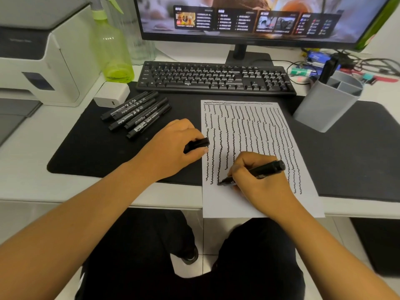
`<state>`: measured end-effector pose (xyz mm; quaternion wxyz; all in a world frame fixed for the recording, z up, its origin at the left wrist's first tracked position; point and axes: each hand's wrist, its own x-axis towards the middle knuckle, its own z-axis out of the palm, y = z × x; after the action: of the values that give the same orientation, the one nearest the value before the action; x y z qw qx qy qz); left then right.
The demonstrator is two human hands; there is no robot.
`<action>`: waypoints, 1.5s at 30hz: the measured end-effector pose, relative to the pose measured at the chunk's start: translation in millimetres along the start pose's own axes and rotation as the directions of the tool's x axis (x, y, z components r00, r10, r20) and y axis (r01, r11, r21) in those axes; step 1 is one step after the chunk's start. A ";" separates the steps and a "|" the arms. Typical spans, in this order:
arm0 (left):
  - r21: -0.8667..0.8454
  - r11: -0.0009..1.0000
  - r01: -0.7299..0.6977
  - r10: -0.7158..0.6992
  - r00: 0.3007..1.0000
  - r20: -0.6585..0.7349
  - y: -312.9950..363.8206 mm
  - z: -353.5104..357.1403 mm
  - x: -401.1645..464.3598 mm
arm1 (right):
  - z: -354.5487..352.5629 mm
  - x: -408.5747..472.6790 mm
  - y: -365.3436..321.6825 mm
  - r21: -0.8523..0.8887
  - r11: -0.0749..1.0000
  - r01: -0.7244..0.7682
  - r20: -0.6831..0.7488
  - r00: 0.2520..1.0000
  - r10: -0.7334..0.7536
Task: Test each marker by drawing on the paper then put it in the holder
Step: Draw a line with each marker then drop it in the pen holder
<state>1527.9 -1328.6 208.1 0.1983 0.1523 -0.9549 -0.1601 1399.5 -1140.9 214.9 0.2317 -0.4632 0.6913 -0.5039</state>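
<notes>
A white sheet of paper (255, 204) covered in wavy black lines lies on the black desk mat. My right hand (257, 180) grips a black marker (266, 168), its tip touching the paper at the lower end of a wavy line on the left side. My left hand (171, 148) rests on the mat at the paper's left edge and holds the marker's black cap (198, 145). Several capped black markers (138, 114) lie in a row on the mat to the left. A grey holder (324, 105) stands at the right, with a black marker (328, 69) upright in it.
A black keyboard (216, 77) and a monitor (249, 18) stand behind the paper. A green spray bottle (112, 50), a white charger block (111, 94) and a printer (41, 53) are at the left. Cables and small items (346, 66) clutter the back right.
</notes>
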 end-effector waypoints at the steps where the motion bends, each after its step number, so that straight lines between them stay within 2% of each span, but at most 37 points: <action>1: -0.001 1.000 0.000 0.000 1.000 0.000 -0.1 0.0 0.0 | 0.0 -0.1 -0.3 -0.003 1.000 0.007 0.001 1.000 -0.007; 6: 0.007 1.000 0.000 0.000 1.000 0.001 0.0 0.7 -0.4 | -1.4 -1.3 -2.8 0.038 0.998 0.054 0.010 0.998 -0.054; 10: 0.033 0.999 -0.012 0.012 1.000 0.016 2.6 -2.2 -1.2 | -15.3 0.2 -4.4 0.206 0.967 0.148 -0.299 0.951 -0.082; 14: 0.034 0.998 -0.049 0.050 0.999 -0.015 10.1 -11.2 -5.1 | -24.4 3.1 -13.5 0.238 0.959 0.153 -0.378 0.924 -0.054; 21: 0.018 0.973 -0.232 0.232 0.973 -0.005 36.0 -26.2 -8.8 | -15.4 4.7 -30.2 0.163 0.979 0.122 -0.287 0.955 -0.071; 27: 0.057 0.953 -0.298 0.297 0.955 0.019 54.4 -36.4 -9.7 | -13.0 0.4 -37.8 0.172 0.976 0.130 -0.195 0.976 -0.095; 29: 0.044 0.950 -0.310 0.309 0.950 0.040 60.7 -40.7 -9.8 | -14.2 -0.4 -38.0 0.235 0.963 0.127 -0.147 0.985 -0.094; 32: -0.043 0.959 -0.279 0.281 0.958 0.063 71.1 -47.3 -9.9 | -19.3 0.8 -35.5 0.282 0.938 0.200 -0.114 0.978 -0.174; 36: -0.316 0.939 -0.138 0.184 0.976 0.119 82.1 -57.8 -9.3 | -21.7 -2.9 -40.1 0.328 0.881 0.342 -0.108 0.940 -0.325; 40: -0.468 0.884 0.002 0.145 0.950 0.278 86.6 -66.4 -7.5 | 6.0 4.7 -54.0 0.327 0.899 0.291 -0.015 0.953 -0.303; 42: -0.432 0.902 0.021 0.132 0.937 0.322 86.4 -67.9 -6.9 | 1.4 5.7 -44.0 0.246 0.901 0.356 -0.007 0.931 -0.366; 45: -0.235 0.970 -0.054 0.127 0.944 0.306 82.5 -75.3 -3.3 | -29.7 -2.8 -35.2 0.310 0.903 0.297 -0.005 0.951 -0.310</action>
<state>1544.2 -1271.4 302.7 0.0647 0.0570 -0.9562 -0.2797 1391.7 -1126.4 258.0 0.2349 -0.5345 0.5187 -0.6246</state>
